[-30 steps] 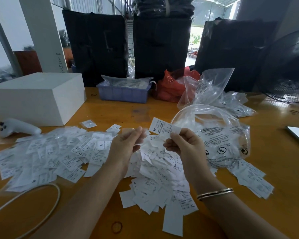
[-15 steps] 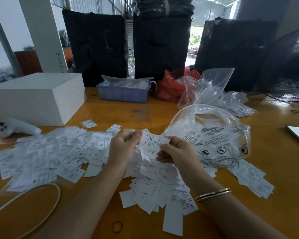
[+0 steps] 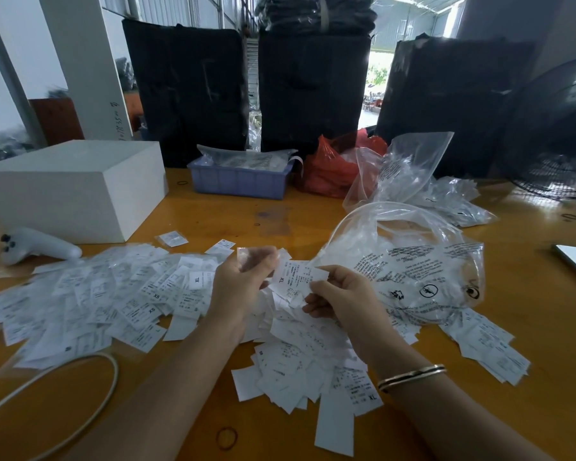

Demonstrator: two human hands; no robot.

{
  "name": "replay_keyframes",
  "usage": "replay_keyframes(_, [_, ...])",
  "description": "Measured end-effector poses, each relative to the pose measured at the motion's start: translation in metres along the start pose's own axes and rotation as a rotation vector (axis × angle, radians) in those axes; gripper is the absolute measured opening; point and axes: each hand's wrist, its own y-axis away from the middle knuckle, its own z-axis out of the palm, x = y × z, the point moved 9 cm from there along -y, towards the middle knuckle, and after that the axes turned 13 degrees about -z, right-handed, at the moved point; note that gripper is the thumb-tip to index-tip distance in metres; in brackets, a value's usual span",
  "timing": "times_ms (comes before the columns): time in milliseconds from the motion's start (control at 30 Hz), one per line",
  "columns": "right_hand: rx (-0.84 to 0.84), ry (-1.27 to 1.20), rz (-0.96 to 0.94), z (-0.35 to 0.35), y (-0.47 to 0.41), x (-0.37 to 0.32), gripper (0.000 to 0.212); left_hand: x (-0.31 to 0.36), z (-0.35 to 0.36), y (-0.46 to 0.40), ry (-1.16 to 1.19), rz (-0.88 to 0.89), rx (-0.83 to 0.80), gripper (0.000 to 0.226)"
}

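My left hand (image 3: pixel 238 287) holds a small clear plastic sleeve (image 3: pixel 256 259) up between thumb and fingers. My right hand (image 3: pixel 343 296) pinches a white XL size label (image 3: pixel 296 277) just right of the sleeve, its edge near the sleeve's opening. Below both hands lies a loose heap of white labels (image 3: pixel 300 354). To the left spreads a wide pile of labels sealed in small clear sleeves (image 3: pixel 97 301).
A big clear printed bag (image 3: pixel 423 271) lies right of my hands on the wooden table (image 3: pixel 213 214). A white box (image 3: pixel 70 191), white controller (image 3: pixel 37 249), white cable (image 3: pixel 90 387), blue tray (image 3: pixel 240 181), red bag (image 3: pixel 333 168), fan (image 3: pixel 559 141) and rubber band (image 3: pixel 226 439) are around.
My right hand has brought the label down from above the pile to the left hand. My left hand now holds the clear sleeve more upright.
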Motion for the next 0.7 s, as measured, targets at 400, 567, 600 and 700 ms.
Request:
replay_keyframes(400, [-0.03,0.045,-0.057,0.0,-0.005,-0.001,0.024,-0.009,0.027,0.008,-0.095,-0.074,-0.228,0.008])
replay_keyframes(567, [0.065,0.063,-0.087,-0.014,-0.01,-0.002,0.011,-0.012,0.022,0.004,-0.058,-0.136,-0.206,0.011])
replay_keyframes(600, [0.078,0.125,-0.114,-0.016,-0.01,-0.003,0.007,-0.012,0.023,0.005,-0.087,-0.124,-0.207,0.011])
replay_keyframes(700, [0.055,0.385,-0.219,-0.011,-0.008,-0.009,0.01,-0.013,0.025,0.007,-0.147,-0.098,-0.213,0.007])
